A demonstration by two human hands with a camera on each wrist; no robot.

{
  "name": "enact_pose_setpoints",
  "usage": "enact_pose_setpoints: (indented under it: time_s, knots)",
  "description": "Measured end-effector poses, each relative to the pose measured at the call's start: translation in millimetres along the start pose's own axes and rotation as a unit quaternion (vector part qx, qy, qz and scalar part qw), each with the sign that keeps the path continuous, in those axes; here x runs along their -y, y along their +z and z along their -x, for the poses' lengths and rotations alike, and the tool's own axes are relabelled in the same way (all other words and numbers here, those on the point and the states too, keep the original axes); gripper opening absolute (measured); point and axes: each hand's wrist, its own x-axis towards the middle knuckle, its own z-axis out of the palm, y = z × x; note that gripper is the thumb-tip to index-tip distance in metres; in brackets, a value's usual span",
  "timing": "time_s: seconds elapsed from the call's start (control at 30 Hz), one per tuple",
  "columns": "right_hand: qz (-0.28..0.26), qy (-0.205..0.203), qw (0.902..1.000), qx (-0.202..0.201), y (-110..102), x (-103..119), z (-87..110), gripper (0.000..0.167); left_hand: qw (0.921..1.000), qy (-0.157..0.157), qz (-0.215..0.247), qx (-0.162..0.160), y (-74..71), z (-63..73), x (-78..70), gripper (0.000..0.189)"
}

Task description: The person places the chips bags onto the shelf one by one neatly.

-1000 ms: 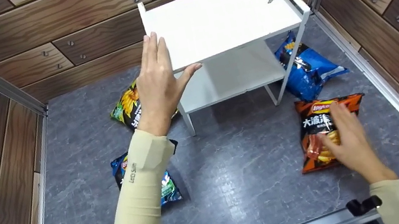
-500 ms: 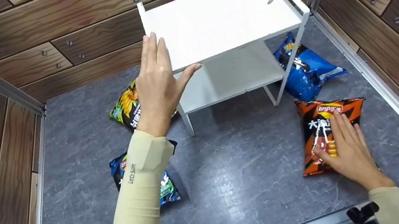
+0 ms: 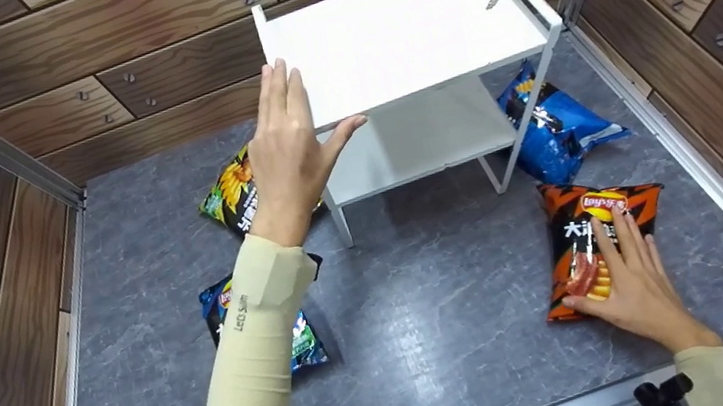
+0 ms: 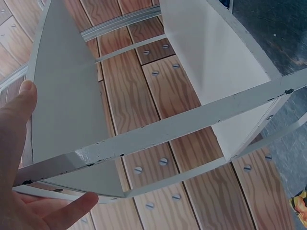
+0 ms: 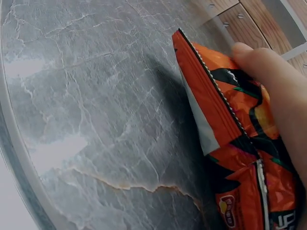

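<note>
In the head view my left hand (image 3: 283,146) lies along the left side of a white two-tier shelf rack (image 3: 406,31), fingers extended and thumb over the front edge. The left wrist view shows the thumb (image 4: 24,103) against the top board and fingertips beside the side frame (image 4: 158,129). My right hand (image 3: 637,288) rests spread on an orange and black bag of Lay's chips (image 3: 584,260) on the floor. Seen from the right wrist, the thumb (image 5: 268,67) lies against the chip bag's printed side, near its sealed end.
A blue chip bag (image 3: 564,130) lies by the rack's right legs. A sunflower-printed black bag (image 3: 231,189) and another blue bag (image 3: 304,339) lie left, partly hidden by my left arm. Wood-patterned walls (image 3: 680,28) enclose the grey marbled floor (image 3: 418,312).
My right hand has come down onto the orange chip bag, drawn slightly nearer to me and spread its fingers. The bag has shifted and tilted a little. My left hand stays in place.
</note>
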Motion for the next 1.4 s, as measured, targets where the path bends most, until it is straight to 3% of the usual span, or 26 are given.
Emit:
enact_pose_setpoints:
  time_s: [0.43,0.97,1.4]
  knots:
    - [0.000,-0.038,0.9981,-0.049,6.1,0.7,3.0,0.122,1.0000,0.000,0.007,-0.006,1.2,0.5,0.9,0.094]
    - [0.017,-0.058,0.9963,0.062,-8.8,4.9,1.7,0.148,0.9999,0.005,0.012,-0.011,1.2,1.1,0.9,0.091]
    - [0.021,-0.064,0.9974,-0.025,-6.0,7.1,4.4,0.128,0.9999,0.001,0.012,-0.008,0.9,0.8,0.7,0.094]
